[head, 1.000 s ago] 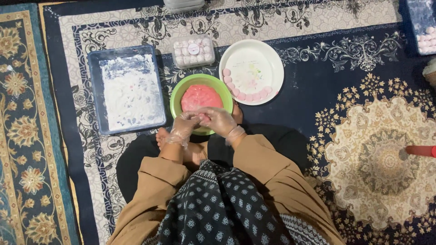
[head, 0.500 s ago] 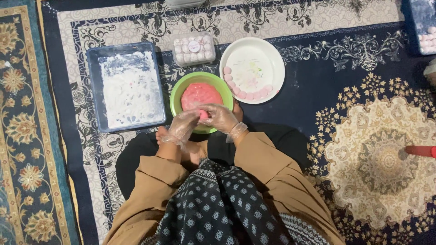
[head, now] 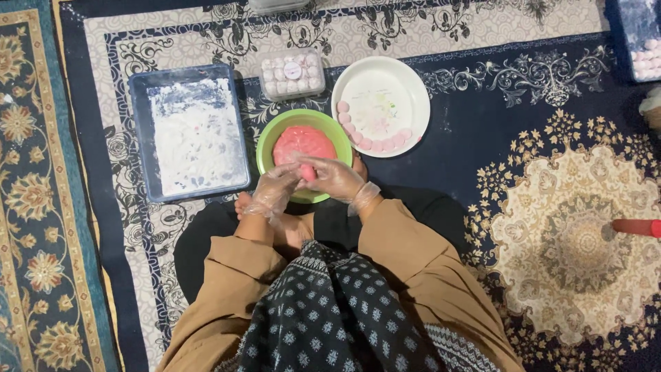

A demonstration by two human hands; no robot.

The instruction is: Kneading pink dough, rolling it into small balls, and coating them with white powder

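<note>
A small pink piece of dough [head: 308, 171] sits pinched between the two gloved hands, right over the near rim of the green bowl [head: 265, 141]. The left hand [head: 274, 193] cups it from one side and the right hand [head: 333, 178] from the other, fingers [head: 315, 165] of both curled in and closed upon it (the clear plastic gloves blur the exact fingertip contact). The piece is roundish, with no long axis that I can make out, and it lies at the meeting point of the fingers, about equally near to each hand.

Just beyond the fingers, inside the bowl, lies the large pink dough lump [head: 303, 142]. Farther out and to the right-hand side stands a white plate [head: 406, 83] with a curved row of small pink balls [head: 375, 142] along its near edge. Beyond the bowl rests a clear lidded box [head: 292, 71] of pale round pieces. Off the left hand's side is a blue tray [head: 138, 138] dusted with white flour. All of it stands on a patterned carpet [head: 571, 227], with the person seated cross-legged behind the bowl.
</note>
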